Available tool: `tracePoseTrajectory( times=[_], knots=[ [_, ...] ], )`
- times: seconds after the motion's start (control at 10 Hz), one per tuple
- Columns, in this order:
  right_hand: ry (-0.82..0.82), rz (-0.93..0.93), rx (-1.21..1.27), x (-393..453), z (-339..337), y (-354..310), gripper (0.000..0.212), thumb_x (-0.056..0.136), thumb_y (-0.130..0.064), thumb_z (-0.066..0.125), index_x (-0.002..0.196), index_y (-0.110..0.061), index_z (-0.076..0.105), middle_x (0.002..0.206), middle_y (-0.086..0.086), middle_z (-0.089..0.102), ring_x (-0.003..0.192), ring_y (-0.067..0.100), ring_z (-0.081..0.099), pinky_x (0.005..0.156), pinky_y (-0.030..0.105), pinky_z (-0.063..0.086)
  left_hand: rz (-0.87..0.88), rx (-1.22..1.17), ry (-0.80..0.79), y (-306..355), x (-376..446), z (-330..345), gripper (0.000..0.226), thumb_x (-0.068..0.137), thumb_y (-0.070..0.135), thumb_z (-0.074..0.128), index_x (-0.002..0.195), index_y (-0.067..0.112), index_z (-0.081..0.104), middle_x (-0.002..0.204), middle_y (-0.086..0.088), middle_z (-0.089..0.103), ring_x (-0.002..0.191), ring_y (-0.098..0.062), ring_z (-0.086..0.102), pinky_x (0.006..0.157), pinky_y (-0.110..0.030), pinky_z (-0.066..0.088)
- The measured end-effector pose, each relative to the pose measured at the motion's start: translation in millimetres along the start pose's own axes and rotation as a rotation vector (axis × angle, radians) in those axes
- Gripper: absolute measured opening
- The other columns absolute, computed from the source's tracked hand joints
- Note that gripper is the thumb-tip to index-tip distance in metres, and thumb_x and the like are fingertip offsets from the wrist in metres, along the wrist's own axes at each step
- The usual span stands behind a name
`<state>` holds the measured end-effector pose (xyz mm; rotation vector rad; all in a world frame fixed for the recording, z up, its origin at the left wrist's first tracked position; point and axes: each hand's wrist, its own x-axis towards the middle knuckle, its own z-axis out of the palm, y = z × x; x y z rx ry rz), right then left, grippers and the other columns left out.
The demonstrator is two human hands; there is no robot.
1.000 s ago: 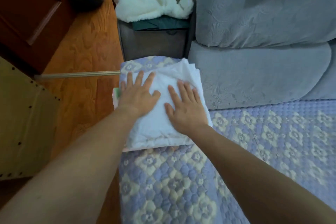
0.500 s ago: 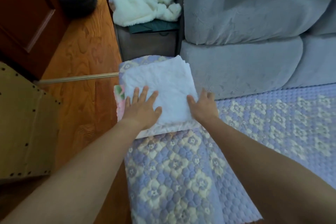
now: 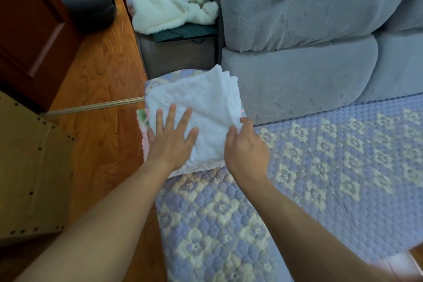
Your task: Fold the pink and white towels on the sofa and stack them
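Observation:
A folded white towel [image 3: 206,103] lies at the left end of the sofa seat, which is covered by a purple flowered quilt [image 3: 320,167]. Under it a pink towel [image 3: 144,130] shows only as a thin strip along the left and front edges. My left hand [image 3: 171,142] presses flat on the white towel's near left part, fingers spread. My right hand [image 3: 246,146] pinches the towel's right edge, where the layers are lifted a little.
Grey sofa cushions [image 3: 309,18] rise behind the quilt. A dark side box [image 3: 178,57] carries a cream fleece blanket [image 3: 169,4]. To the left are wooden floor, a red-brown door [image 3: 29,30], a grey ring cushion [image 3: 87,0] and a studded tan panel [image 3: 29,167].
My right hand slid off the top of the white towel to its right edge and took hold of it. My left hand moved nearer along the towel.

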<state>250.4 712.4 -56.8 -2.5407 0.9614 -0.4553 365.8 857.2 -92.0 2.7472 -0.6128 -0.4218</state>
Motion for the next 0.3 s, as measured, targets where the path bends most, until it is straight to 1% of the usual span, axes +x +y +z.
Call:
tracePoseTrajectory(
  times=[0.1,0.2,0.3],
  knots=[
    [-0.295,0.127,-0.07,4.3,17.2,15.8,0.034,0.106,-0.034,0.029,0.129,-0.014,0.045,0.109,0.02,0.065,0.098,0.04,0.062,0.077,0.044,0.045,0.027,0.099,-0.064,-10.9,-2.9,-1.2,0.06,0.098,0.069,0.013,0.152,0.055,-0.011,0.162,0.016,-0.028,0.15,-0.021,-0.027,0.121,-0.059,0.0],
    [-0.438,0.069,-0.259,18.1,10.1,23.5,0.037,0.107,-0.034,0.024,0.128,-0.011,0.042,0.117,0.017,0.061,0.103,0.038,0.06,0.076,0.043,0.043,0.021,0.191,-0.249,-0.4,3.4,-23.6,0.061,0.1,0.064,0.015,0.152,0.052,-0.015,0.162,0.011,-0.031,0.15,-0.027,-0.025,0.121,-0.06,-0.001],
    [-0.485,0.076,-0.203,31.1,-17.7,7.4,0.035,0.106,-0.032,0.03,0.131,-0.01,0.04,0.125,0.017,0.056,0.111,0.039,0.057,0.077,0.042,0.039,0.048,0.252,-0.282,17.4,-6.4,-58.2,0.064,0.102,0.055,0.024,0.157,0.043,-0.007,0.166,0.0,-0.019,0.153,-0.032,-0.015,0.123,-0.055,0.0]
  ],
)
